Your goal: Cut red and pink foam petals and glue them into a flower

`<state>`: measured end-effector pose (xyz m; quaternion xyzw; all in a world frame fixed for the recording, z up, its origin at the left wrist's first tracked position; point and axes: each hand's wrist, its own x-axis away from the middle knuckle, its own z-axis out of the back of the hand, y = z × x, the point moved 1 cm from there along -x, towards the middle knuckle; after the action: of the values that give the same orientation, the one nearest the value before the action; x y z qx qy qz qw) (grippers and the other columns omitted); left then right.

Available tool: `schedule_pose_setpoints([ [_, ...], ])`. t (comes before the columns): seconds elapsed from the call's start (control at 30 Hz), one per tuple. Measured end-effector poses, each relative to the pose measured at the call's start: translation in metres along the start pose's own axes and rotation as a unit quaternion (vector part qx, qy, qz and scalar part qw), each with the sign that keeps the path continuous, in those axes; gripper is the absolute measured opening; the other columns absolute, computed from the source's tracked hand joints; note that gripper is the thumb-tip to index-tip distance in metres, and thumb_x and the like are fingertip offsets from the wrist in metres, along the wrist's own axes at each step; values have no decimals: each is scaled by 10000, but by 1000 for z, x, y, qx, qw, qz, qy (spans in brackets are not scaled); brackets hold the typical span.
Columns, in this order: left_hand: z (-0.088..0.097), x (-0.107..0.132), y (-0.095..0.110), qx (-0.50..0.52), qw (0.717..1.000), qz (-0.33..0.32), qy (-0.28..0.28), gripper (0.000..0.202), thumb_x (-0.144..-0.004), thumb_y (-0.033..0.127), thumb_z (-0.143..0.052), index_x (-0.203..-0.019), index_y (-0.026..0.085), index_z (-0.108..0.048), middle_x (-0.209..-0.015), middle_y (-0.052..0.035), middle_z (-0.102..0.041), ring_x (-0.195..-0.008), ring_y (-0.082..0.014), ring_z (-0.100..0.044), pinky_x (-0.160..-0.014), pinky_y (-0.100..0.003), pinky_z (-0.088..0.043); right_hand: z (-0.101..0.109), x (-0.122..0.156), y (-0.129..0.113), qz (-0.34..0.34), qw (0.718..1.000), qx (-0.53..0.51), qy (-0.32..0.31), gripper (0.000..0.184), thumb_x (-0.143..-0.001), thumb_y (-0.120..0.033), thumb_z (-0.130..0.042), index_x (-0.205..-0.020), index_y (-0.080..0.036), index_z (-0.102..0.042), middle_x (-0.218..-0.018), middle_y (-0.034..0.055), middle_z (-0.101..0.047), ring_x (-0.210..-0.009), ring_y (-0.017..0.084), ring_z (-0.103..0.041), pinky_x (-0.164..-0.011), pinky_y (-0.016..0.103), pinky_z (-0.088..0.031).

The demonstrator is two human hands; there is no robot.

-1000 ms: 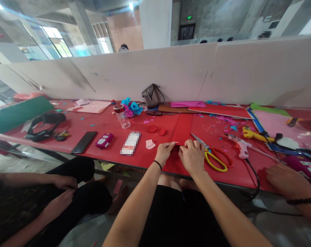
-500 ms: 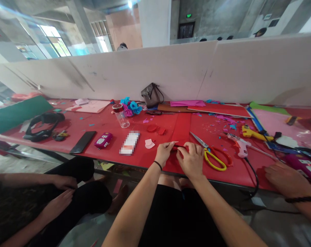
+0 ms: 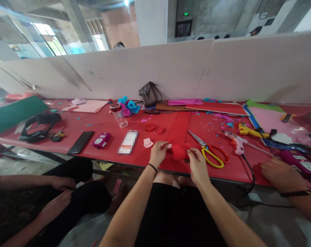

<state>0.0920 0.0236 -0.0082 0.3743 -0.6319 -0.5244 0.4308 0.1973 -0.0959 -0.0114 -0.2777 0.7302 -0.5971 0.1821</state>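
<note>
Over the table's front edge, my left hand (image 3: 157, 153) pinches a small pale pink paper piece (image 3: 169, 146). My right hand (image 3: 198, 164) grips the right edge of a red piece of crepe-like paper (image 3: 180, 151), spread out between the two hands. A flat red strip (image 3: 181, 124) lies on the table just behind it; whether the two are joined I cannot tell. Beside my right hand lie scissors (image 3: 213, 158) with yellow and red handles, blades pointing away. Cut pink paper pieces (image 3: 148, 142) and red paper pieces (image 3: 151, 127) lie to the left.
To the left are a phone with a blurred screen (image 3: 129, 141), a purple device (image 3: 101, 140), a black flat case (image 3: 81, 142) and a clear jar (image 3: 119, 117). Glue guns (image 3: 239, 144) with cords lie right. A neighbour's hand (image 3: 278, 173) rests at right; another person sits left.
The red paper, earlier bunched between my fingers, is now spread out and facing me. My right hand has turned and moved slightly right and down. The view has shifted a little.
</note>
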Motion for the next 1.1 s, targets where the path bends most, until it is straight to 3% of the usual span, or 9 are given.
schedule_pose_setpoints([
  [0.13,0,22,10,50,998,-23,-13,185,-787,306,-676,-928,191,-709,-920,-62,-694,-894,-173,-636,-816,-279,-488,-2,-6,4,1,1000,-8,-8,277,-708,-461,-678,-836,-230,-593,-761,-24,-641,-667,160,-595,-578,264,-486],
  [0.27,-3,40,12,106,990,40,-89,463,-612,209,-820,-1037,171,-639,-835,-29,-662,-746,-130,-626,-708,-253,-502,-5,-1,3,10,1000,-1,-24,311,-729,-504,-669,-859,-230,-601,-775,-23,-649,-660,157,-597,-600,274,-497],
  [0.43,1,42,9,93,994,21,-62,312,-611,188,-800,-880,145,-647,-726,-1,-634,-648,-93,-589,-660,-223,-479,-9,5,-1,-28,993,-91,-72,317,-713,-470,-700,-884,-232,-577,-768,-18,-687,-663,170,-633,-634,302,-514],
  [0.6,11,48,2,66,994,28,-85,266,-631,282,-781,-827,146,-662,-729,-17,-666,-641,-116,-597,-596,-222,-463,-7,12,8,-13,992,25,-120,411,-658,-384,-751,-991,-216,-578,-786,14,-725,-677,191,-664,-686,331,-525],
  [0.77,43,49,-2,74,997,9,31,311,-568,340,-806,-753,137,-660,-720,-20,-680,-630,-126,-605,-589,-232,-467,2,9,13,55,971,185,-139,277,-791,-415,-587,-971,-204,-588,-750,42,-712,-634,212,-668,-654,349,-524],
  [0.83,55,48,-1,96,992,16,84,351,-538,351,-817,-770,141,-659,-720,-10,-678,-573,-98,-580,-542,-209,-438,4,-1,10,146,942,285,-105,214,-826,-360,-529,-935,-204,-625,-830,71,-717,-726,227,-665,-721,363,-510],
  [0.93,64,46,1,118,986,29,112,403,-500,360,-830,-797,143,-666,-710,-3,-672,-536,-76,-560,-490,-183,-389,-5,-19,6,274,853,431,-107,218,-826,-257,-502,-924,-200,-689,-944,98,-705,-887,258,-615,-837,392,-454],
  [1.0,64,46,2,121,986,34,113,425,-492,366,-832,-815,140,-675,-701,-4,-667,-532,-76,-562,-468,-173,-362,-17,-31,5,304,801,503,-114,250,-843,-252,-505,-972,-189,-709,-981,112,-692,-920,264,-583,-869,393,-419],
  [1.1,60,47,5,111,987,42,106,435,-476,374,-839,-803,134,-682,-682,-7,-663,-508,-71,-547,-452,-170,-340,-33,-44,9,278,762,577,-92,295,-872,-366,-522,-971,-163,-711,-940,132,-682,-875,259,-571,-853,388,-392],
])
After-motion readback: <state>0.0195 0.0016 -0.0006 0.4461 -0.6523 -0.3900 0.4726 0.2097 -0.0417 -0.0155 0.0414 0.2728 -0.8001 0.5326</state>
